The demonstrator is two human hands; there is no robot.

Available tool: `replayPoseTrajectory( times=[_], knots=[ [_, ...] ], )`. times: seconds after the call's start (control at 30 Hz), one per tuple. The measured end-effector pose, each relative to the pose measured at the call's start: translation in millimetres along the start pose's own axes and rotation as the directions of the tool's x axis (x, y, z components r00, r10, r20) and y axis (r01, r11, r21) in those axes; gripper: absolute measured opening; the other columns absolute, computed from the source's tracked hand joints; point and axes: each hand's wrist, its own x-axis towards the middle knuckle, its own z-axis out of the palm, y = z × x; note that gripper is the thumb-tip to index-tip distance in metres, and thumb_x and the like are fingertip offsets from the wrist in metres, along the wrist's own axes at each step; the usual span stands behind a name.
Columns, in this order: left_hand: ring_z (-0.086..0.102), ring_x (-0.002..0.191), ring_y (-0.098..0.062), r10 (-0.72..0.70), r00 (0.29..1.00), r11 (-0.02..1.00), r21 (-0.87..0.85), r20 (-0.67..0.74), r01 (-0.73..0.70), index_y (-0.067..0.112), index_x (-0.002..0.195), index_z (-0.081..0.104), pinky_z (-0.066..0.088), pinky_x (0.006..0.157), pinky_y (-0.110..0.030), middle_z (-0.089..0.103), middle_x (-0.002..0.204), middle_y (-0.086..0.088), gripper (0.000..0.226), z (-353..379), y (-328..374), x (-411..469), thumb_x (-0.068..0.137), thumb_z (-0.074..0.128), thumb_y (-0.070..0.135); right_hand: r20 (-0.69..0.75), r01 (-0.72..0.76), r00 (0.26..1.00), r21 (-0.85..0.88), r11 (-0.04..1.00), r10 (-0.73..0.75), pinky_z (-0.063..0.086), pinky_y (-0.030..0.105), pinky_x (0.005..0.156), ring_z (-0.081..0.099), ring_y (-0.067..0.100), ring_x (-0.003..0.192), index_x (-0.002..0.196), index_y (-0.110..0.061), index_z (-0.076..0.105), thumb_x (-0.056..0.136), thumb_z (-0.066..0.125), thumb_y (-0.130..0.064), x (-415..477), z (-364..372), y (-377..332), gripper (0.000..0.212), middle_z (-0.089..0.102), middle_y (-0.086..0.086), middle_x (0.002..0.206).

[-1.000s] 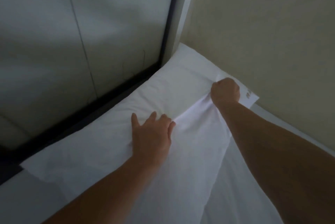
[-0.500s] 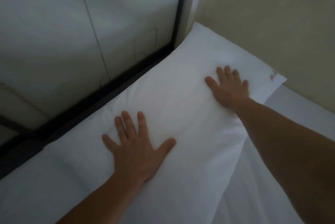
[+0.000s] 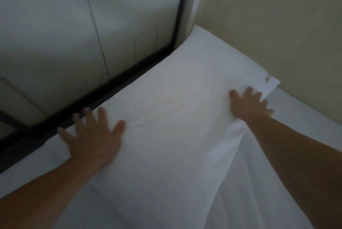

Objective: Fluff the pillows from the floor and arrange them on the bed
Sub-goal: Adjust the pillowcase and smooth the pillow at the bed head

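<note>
A white pillow (image 3: 172, 110) lies flat on the bed (image 3: 288, 182), pushed into the corner where the head panel meets the side wall. My left hand (image 3: 92, 136) rests palm down on the pillow's left part, fingers spread, fingertips near the dark frame. My right hand (image 3: 249, 103) lies flat on the pillow's right end, fingers apart, blurred by motion. A small dark mark (image 3: 268, 78) shows on the pillow's far right corner. Neither hand holds anything.
A black frame strip (image 3: 111, 88) runs along the pillow's far edge below a pale grey panel (image 3: 74, 34). A beige wall (image 3: 277, 25) bounds the bed on the right. White sheet covers the bed below the pillow.
My right hand let go of the bunched pillow cloth and flattened. Both hands then slid outward across the pillow, left hand toward the frame, right hand toward the pillow's right end.
</note>
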Motion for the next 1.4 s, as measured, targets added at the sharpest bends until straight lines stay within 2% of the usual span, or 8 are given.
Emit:
replayPoseTrajectory(
  times=[0.07, 0.13, 0.27, 0.5, 0.6, 0.73, 0.93, 1.4],
  knots=[
    [0.008, 0.140, -0.038, -0.032, 0.992, 0.998, -0.059, -0.120, 0.025, 0.015, 0.148, 0.008, 0.007, 0.107, -0.068, 0.011, 0.156, -0.017, 0.082, -17.0, 3.5, 9.6, 0.084, 0.004, 0.066, -0.066, -0.079, 0.995, 0.009, 0.997, 0.079, 0.016, 0.057, 0.108, 0.018, 0.038, 0.138, 0.148, -0.018, 0.011, 0.085, 0.013, -0.069, 3.6, -12.1, 7.7, 0.081, 0.015, 0.015, 0.156],
    [0.010, 0.140, -0.038, 0.126, 0.958, 0.982, -0.104, -0.259, -0.157, 0.016, 0.147, 0.009, 0.009, 0.109, -0.067, 0.014, 0.156, -0.018, 0.076, -30.8, 39.7, 12.6, 0.087, 0.010, 0.062, -0.162, 0.140, 0.979, 0.096, 0.985, -0.124, 0.015, 0.055, 0.109, 0.014, 0.033, 0.141, 0.148, -0.020, 0.010, 0.088, 0.018, -0.064, -1.3, -14.4, -20.0, 0.074, 0.012, 0.011, 0.157],
    [-0.019, 0.141, -0.027, 0.471, 0.876, 0.881, -0.003, -0.103, -0.474, 0.035, 0.143, -0.017, -0.006, 0.109, -0.064, -0.019, 0.157, -0.003, 0.081, -17.7, 103.9, -16.9, 0.074, -0.007, 0.077, -0.096, 0.525, 0.851, 0.104, 0.845, -0.516, 0.005, 0.049, 0.113, 0.000, 0.021, 0.144, 0.148, -0.030, 0.007, 0.088, 0.018, -0.064, -41.3, 5.6, -72.9, 0.070, 0.000, 0.001, 0.159],
    [-0.008, 0.142, -0.035, 0.188, 0.982, 0.981, 0.060, -0.029, -0.186, 0.024, 0.147, -0.008, 0.000, 0.110, -0.065, -0.010, 0.158, -0.011, 0.086, -11.3, 28.2, -4.2, 0.078, -0.005, 0.074, -0.037, 0.052, 0.998, 0.095, 0.994, -0.049, 0.008, 0.052, 0.113, 0.004, 0.036, 0.142, 0.149, -0.018, 0.005, 0.092, 0.021, -0.058, -53.0, 2.1, -15.1, 0.071, 0.002, 0.015, 0.158],
    [-0.004, 0.143, -0.033, 0.350, 0.923, 0.937, 0.048, -0.157, -0.347, 0.021, 0.147, -0.008, 0.003, 0.113, -0.059, -0.007, 0.158, -0.012, 0.074, -19.9, 41.0, -7.8, 0.085, -0.006, 0.061, -0.155, 0.373, 0.924, 0.163, 0.913, -0.350, 0.004, 0.051, 0.113, -0.002, 0.028, 0.143, 0.148, -0.026, 0.001, 0.091, 0.021, -0.059, -99.3, 2.4, -46.7, 0.068, -0.004, 0.006, 0.159],
    [-0.011, 0.143, -0.022, 0.526, 0.850, 0.850, 0.035, 0.003, -0.526, 0.029, 0.145, -0.014, 0.002, 0.115, -0.052, -0.014, 0.157, -0.001, 0.062, -2.5, 44.0, -31.7, 0.090, 0.000, 0.056, -0.123, 0.656, 0.754, 0.084, 0.750, -0.646, -0.003, 0.047, 0.112, -0.012, 0.019, 0.143, 0.147, -0.033, -0.001, 0.087, 0.008, -0.067, -177.0, 27.9, -65.6, 0.069, -0.008, -0.002, 0.157],
    [-0.015, 0.142, -0.025, 0.378, 0.918, 0.907, 0.149, 0.119, -0.393, 0.025, 0.138, -0.027, -0.006, 0.114, -0.056, -0.020, 0.156, -0.003, 0.062, -22.9, -37.9, -52.0, 0.090, 0.000, 0.055, 0.105, 0.134, 0.984, 0.073, 0.988, -0.141, 0.009, 0.050, 0.114, 0.002, 0.029, 0.143, 0.148, -0.020, 0.005, 0.093, 0.018, -0.058, -189.3, 22.3, 2.6, 0.068, 0.003, 0.014, 0.158],
    [-0.003, 0.144, -0.026, 0.642, 0.757, 0.767, -0.112, 0.123, -0.632, 0.021, 0.146, -0.012, 0.003, 0.115, -0.053, -0.007, 0.158, -0.008, 0.068, -124.0, -70.5, -152.7, 0.092, 0.010, 0.058, 0.040, 0.093, 0.994, 0.245, 0.965, -0.106, 0.011, 0.047, 0.115, 0.009, 0.025, 0.143, 0.148, -0.024, 0.009, 0.093, 0.018, -0.060, -395.6, -77.3, -5.0, 0.066, 0.009, 0.007, 0.158]
  ],
)
